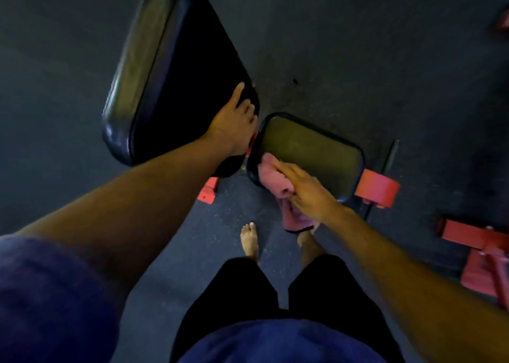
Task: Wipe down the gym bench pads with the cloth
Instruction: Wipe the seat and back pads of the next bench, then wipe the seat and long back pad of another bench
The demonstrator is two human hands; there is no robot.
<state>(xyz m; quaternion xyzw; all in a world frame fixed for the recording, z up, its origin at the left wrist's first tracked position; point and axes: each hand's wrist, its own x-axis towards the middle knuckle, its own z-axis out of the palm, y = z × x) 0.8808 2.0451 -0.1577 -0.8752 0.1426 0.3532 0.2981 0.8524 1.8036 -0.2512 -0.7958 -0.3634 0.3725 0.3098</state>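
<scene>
Our left hand (234, 122) lay flat, fingers straight, on the long black back pad's (176, 73) lower corner. Just right of that pad, our right hand (305, 189) gripped the pink cloth (272, 178), bunched against the small seat pad's (311, 153) near edge. We saw no readable writing.

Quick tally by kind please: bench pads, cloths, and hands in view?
Bench pads: 2, the large back pad and the small seat pad
Cloths: 1, the pink cloth
Hands: 2, left hand and right hand
Total: 5
</scene>
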